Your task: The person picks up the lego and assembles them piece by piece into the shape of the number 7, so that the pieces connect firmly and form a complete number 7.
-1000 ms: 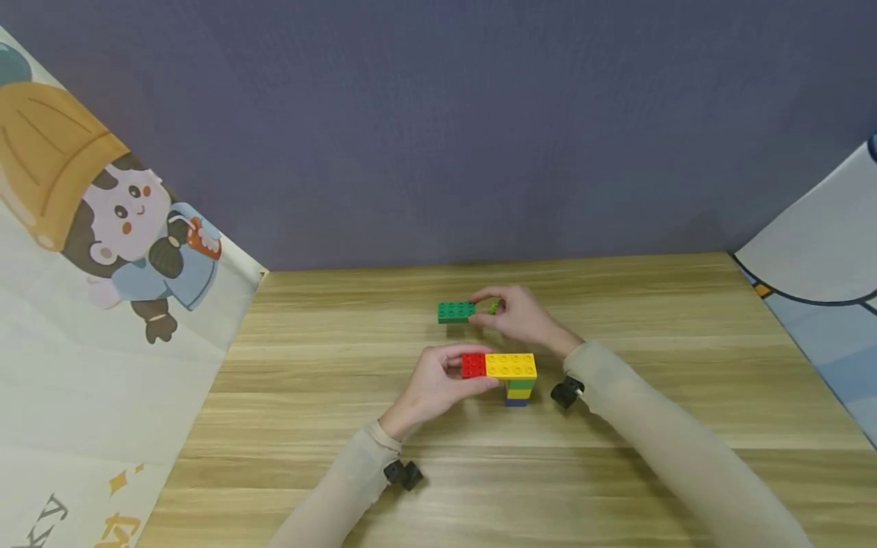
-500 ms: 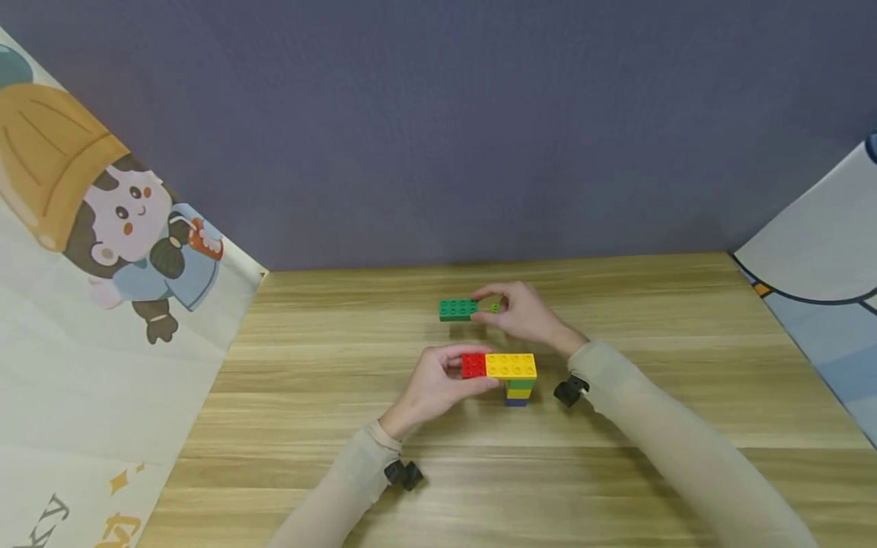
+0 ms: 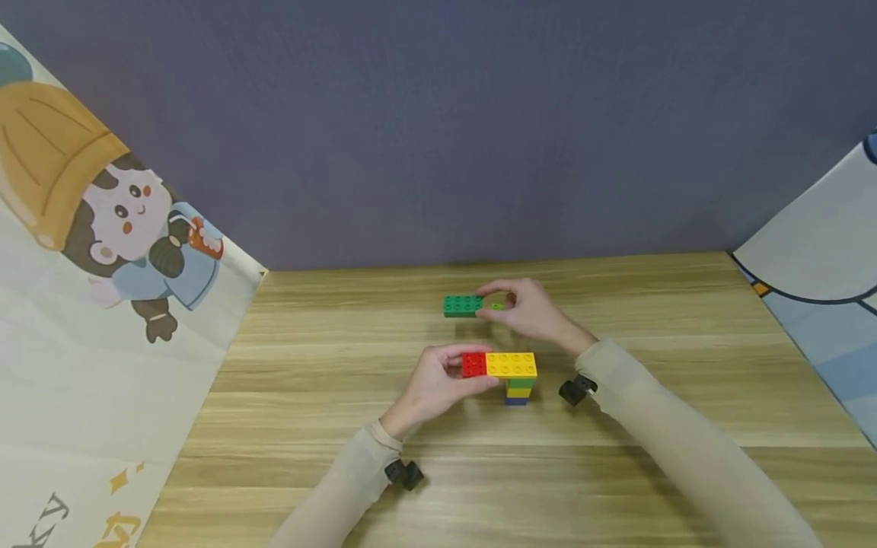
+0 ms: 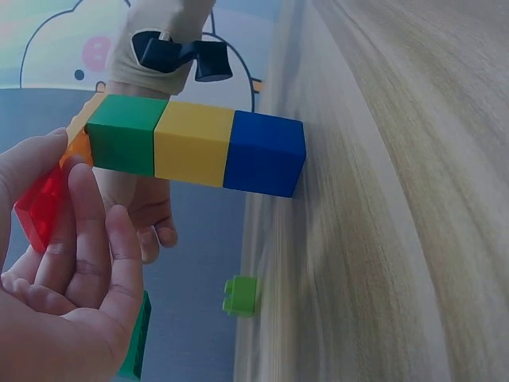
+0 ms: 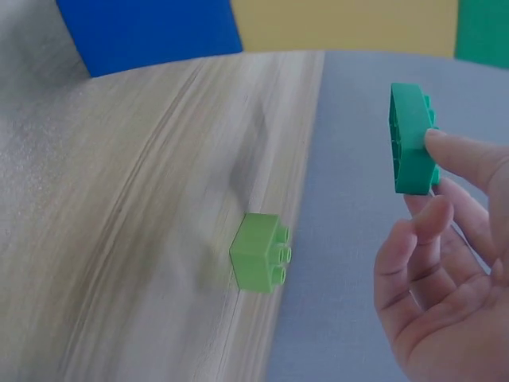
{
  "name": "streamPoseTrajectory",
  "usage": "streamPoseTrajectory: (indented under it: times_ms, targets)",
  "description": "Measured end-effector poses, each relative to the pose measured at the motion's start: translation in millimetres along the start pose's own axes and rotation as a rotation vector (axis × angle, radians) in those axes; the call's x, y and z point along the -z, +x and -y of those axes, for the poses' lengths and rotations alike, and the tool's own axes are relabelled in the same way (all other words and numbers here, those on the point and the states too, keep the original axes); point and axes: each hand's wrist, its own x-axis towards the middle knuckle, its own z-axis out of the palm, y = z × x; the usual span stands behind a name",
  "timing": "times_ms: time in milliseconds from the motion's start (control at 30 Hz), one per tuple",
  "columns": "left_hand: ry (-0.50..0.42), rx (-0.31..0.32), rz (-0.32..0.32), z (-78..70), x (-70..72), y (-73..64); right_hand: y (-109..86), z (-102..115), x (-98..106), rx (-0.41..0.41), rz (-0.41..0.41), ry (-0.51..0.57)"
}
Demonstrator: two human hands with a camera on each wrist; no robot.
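At the middle of the table stands a short tower of a green [image 4: 123, 134], a yellow [image 4: 192, 145] and a blue brick [image 4: 265, 153], blue lowest. A flat yellow 2x4 brick [image 3: 510, 364] tops it and sticks out leftward. Against its left end lies a red brick [image 3: 473, 364], held by my left hand [image 3: 435, 384] between thumb and fingers, the thumb reaching onto the yellow edge. Beyond the tower, my right hand [image 3: 534, 312] pinches the right end of a flat green 2x4 brick [image 3: 462, 306], studs up, raised over the table.
A small lime-green brick [image 5: 256, 253] sits on the wooden table [image 3: 329, 342], partly hidden by my right hand in the head view. A grey-blue wall [image 3: 438, 137] closes off the table's far edge, and a printed cloth [image 3: 89, 342] hangs at the left.
My right hand has drifted slightly right and away from me, carrying the flat green brick along. The left hand, red brick and tower have stayed put.
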Motion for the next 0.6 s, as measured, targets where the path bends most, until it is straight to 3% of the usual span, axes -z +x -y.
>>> streamPoseTrajectory:
  times_ms: [600]
  targets:
    - [-0.001, 0.008, -0.013, 2.8, -1.7, 1.9, -15.3, 1, 8, -0.019, -0.041, 0.011]
